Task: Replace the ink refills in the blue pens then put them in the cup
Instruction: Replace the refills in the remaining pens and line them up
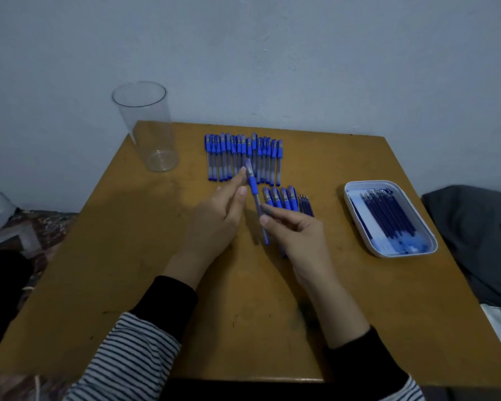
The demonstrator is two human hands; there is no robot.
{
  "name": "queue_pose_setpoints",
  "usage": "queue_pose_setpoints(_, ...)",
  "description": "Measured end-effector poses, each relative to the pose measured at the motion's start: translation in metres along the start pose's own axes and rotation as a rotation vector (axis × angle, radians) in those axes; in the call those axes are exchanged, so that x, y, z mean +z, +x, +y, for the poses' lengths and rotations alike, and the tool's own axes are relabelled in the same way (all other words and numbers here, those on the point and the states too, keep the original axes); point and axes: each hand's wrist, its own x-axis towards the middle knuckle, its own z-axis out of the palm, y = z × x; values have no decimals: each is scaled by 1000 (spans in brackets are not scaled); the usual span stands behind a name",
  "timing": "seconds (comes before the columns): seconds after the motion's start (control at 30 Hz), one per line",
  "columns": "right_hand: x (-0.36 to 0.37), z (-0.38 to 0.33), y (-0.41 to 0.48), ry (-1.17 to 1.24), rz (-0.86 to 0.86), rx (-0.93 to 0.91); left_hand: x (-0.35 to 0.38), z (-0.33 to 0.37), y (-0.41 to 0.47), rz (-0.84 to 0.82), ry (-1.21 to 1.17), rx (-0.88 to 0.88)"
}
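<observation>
Blue pen (253, 188) was right of the cup (154, 134), nearer the person. Left hand (214, 215) pinched its tip end, right hand (298, 235) pinched the barrel. Risk: loosened tip could slip and roll off the table (128, 256).

cup (148, 131) far left on table (99, 270) | pen row (243, 157) centre | tray (389, 218) right

We can read no text, label, brand or number; the packaging (359, 211) in the right-hand tray (386, 254) is too blurred.
</observation>
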Motion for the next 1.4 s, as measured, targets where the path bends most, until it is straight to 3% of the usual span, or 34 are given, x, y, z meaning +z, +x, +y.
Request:
queue_pose_setpoints(0.3,14,18,-22,-78,-29,-100,-7,7,-31,139,-465,-155)
queue_pose_setpoints(0.43,13,18,-26,-75,45,-145,-16,-4,-50,115,-475,-149)
queue_pose_setpoints(0.67,22,17,-29,144,0,-167,-11,-10,-65,11,-507,-122)
queue_pose_setpoints(0.8,21,17,-26,122,57,-253,-11,-4,-67,-32,-502,-113)
queue_pose_setpoints(1.4,16,25,-23,153,44,-221,-20,4,-63,-137,-471,-165)
